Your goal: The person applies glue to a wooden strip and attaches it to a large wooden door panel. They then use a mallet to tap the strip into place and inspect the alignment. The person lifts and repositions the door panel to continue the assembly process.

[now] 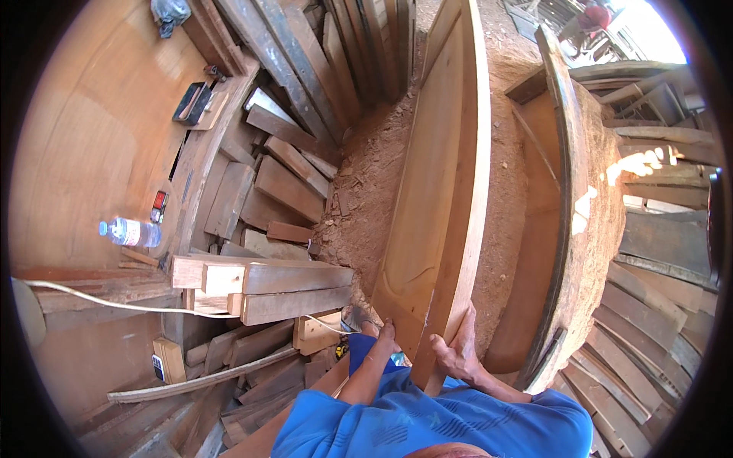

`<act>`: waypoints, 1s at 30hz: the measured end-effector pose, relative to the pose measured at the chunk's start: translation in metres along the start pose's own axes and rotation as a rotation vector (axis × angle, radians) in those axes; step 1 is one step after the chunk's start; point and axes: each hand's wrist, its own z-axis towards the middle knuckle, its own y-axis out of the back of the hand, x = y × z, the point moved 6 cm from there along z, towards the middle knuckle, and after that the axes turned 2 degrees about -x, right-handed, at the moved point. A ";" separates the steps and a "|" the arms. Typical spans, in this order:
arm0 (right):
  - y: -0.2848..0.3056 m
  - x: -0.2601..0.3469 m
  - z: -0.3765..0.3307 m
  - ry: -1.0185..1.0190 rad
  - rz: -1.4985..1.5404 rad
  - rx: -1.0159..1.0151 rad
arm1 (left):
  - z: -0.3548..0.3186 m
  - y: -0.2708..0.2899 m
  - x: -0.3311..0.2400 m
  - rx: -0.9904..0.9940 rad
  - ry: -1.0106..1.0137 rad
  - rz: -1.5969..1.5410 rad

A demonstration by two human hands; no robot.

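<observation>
A long wooden door panel point(427, 206) with a framed, recessed face stretches away from my body, tilted on its edge. Its near end rests close to my blue shirt, and its far end runs past the top of the view. On the panel's right edge, my right hand point(456, 351) is closed, thumb on the near side and fingers wrapped round the outer side. By its lower left corner is my left hand point(380, 336), closed against the panel's edge; some of its fingers are hidden.
Left stands a wooden workbench point(84, 130) with a water bottle point(131, 232) and a black tray point(192, 102). Stacked beams point(294, 290) jut out near my left arm, with a white cable point(114, 301) across them. A long curved board point(565, 153) stands right, beside sawdust and offcuts.
</observation>
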 end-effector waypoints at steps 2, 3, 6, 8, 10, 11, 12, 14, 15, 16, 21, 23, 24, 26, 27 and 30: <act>0.003 -0.009 0.000 0.033 -0.064 -0.013 | 0.000 -0.002 0.000 0.005 0.007 0.009; 0.003 -0.010 0.000 0.049 -0.096 -0.017 | 0.000 -0.001 -0.001 0.005 0.007 0.017; 0.008 -0.006 -0.001 0.125 -0.275 -0.042 | -0.001 0.001 -0.003 0.005 0.015 0.029; 0.009 -0.009 -0.002 0.103 -0.208 -0.030 | -0.002 0.002 -0.004 0.004 0.016 0.035; 0.009 -0.011 -0.003 0.071 -0.127 -0.027 | 0.000 0.002 -0.005 0.004 0.018 0.042; 0.009 -0.012 -0.003 0.052 -0.081 -0.030 | -0.001 0.000 -0.004 0.004 0.021 0.042; 0.008 -0.012 -0.004 0.033 -0.034 -0.032 | 0.000 -0.001 -0.004 0.008 0.021 0.041; 0.009 -0.007 -0.005 0.011 -0.005 -0.030 | 0.000 -0.002 -0.003 0.007 0.023 0.041; 0.009 -0.005 -0.004 0.001 0.009 -0.029 | 0.000 -0.002 -0.003 0.008 0.023 0.041; 0.010 -0.006 -0.004 0.034 -0.035 -0.033 | 0.000 -0.002 -0.003 0.009 0.025 0.038; 0.012 -0.017 -0.003 0.098 -0.148 -0.043 | 0.000 -0.002 -0.002 0.016 0.031 0.049; 0.012 -0.017 -0.003 0.093 -0.178 -0.043 | -0.001 -0.001 -0.002 0.016 0.027 0.051; 0.012 -0.017 -0.002 0.093 -0.191 -0.041 | -0.001 -0.002 -0.002 0.018 0.027 0.051; 0.011 -0.015 -0.002 0.093 -0.171 -0.040 | -0.002 -0.003 -0.002 0.020 0.028 0.054; 0.012 -0.014 -0.001 0.092 -0.160 -0.039 | -0.003 -0.003 -0.002 0.022 0.030 0.053; 0.012 -0.017 -0.004 0.014 -0.162 -0.026 | -0.004 -0.005 -0.003 0.027 0.029 0.058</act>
